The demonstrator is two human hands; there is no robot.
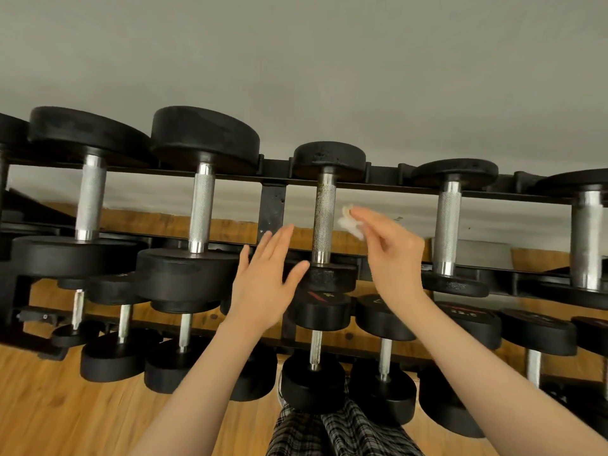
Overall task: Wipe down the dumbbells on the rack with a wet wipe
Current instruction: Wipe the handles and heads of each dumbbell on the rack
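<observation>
right hand (pixel 393 255): grip pinches wet wipe (pixel 351 222), at 3 o'clock of dumbbell handle (pixel 324 222) | left hand (pixel 263 284): grip wide, fingers straight, holds nothing | rack (pixel 273 205): black

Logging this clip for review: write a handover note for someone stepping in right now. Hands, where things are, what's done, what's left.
Left hand: open, fingers straight, beside the middle dumbbell on the top rack, not gripping.
Right hand: pinches the wet wipe just right of that dumbbell's handle, not touching it.
Done: cannot tell which dumbbells are already wiped.
Left: wipe this handle and its ends, then the others on both rows.
</observation>
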